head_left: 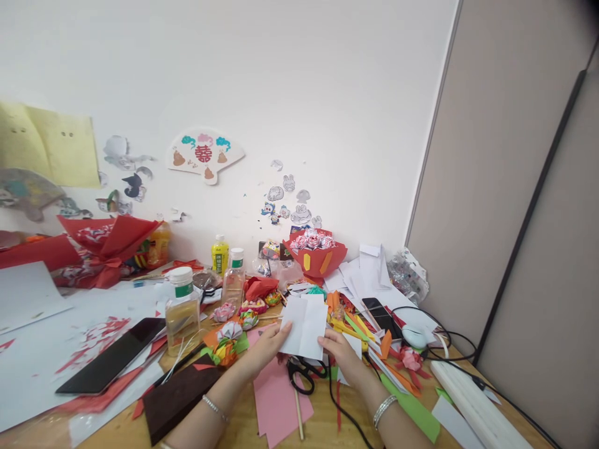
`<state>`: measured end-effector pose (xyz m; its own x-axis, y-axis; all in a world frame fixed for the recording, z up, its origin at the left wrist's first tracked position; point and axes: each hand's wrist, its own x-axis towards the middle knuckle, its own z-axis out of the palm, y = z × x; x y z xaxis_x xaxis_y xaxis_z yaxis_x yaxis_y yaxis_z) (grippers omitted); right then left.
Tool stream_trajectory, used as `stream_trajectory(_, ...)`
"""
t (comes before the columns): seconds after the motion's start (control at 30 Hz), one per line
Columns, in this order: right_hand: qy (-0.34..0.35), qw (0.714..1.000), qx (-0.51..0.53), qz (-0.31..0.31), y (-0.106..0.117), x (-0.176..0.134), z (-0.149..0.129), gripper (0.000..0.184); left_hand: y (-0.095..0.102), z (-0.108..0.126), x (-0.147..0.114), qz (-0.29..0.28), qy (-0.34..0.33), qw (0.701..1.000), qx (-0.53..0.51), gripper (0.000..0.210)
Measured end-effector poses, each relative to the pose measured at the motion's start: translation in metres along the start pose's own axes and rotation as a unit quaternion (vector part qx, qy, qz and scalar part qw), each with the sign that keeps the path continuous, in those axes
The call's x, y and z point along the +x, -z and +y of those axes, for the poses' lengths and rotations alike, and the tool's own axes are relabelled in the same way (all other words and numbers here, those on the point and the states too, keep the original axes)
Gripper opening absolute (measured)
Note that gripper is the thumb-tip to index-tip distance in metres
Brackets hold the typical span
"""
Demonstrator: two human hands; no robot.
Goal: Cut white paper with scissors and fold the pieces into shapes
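Between my two hands is a sheet of white paper (pixel 305 325) with a crease down its middle. My left hand (pixel 272 342) pinches its left edge, and my right hand (pixel 337 347) grips the lower right edge. Under the paper lie black-handled scissors (pixel 302 376), their blades hidden. Pink paper (pixel 274 402) and a thin wooden stick (pixel 298 415) rest on the table below my hands. Crumpled paper flowers (pixel 229 331) sit left of my left hand. Strips of coloured paper (pixel 358 324) are heaped beyond my right hand.
A tablet (pixel 112 357), a clear bottle (pixel 182 312) and a dark brown sheet (pixel 180 396) stand or lie at left. A red paper bouquet (pixel 322 265) is at the back. On the right are a phone (pixel 381 317), a mouse (pixel 414 337), cables and a white power strip (pixel 477 405).
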<state>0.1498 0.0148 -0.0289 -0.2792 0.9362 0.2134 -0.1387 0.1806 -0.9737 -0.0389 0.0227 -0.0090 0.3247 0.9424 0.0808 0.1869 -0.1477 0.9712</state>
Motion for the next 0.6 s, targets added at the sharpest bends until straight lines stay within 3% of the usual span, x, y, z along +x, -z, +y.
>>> stream_trajectory(0.23,-0.01,0.991,0.11,-0.069,0.001,-0.003,0.0,0.02,0.001,0.009,-0.013,-0.076,0.018,0.982,-0.173,0.049)
stream_trajectory(0.37,-0.003,0.988,0.121,-0.094,0.001,-0.004,-0.002,0.018,0.001,0.008,-0.013,-0.089,0.025,0.978,-0.188,0.047)
stream_trajectory(0.5,-0.005,0.999,-0.037,-0.036,0.003,0.0,0.001,0.012,0.004,0.002,-0.003,-0.02,0.002,0.999,-0.046,0.047)
stream_trajectory(0.6,0.048,0.963,-0.262,0.029,0.003,0.005,0.007,0.014,0.005,-0.001,0.003,0.0,-0.027,0.999,0.04,0.046)
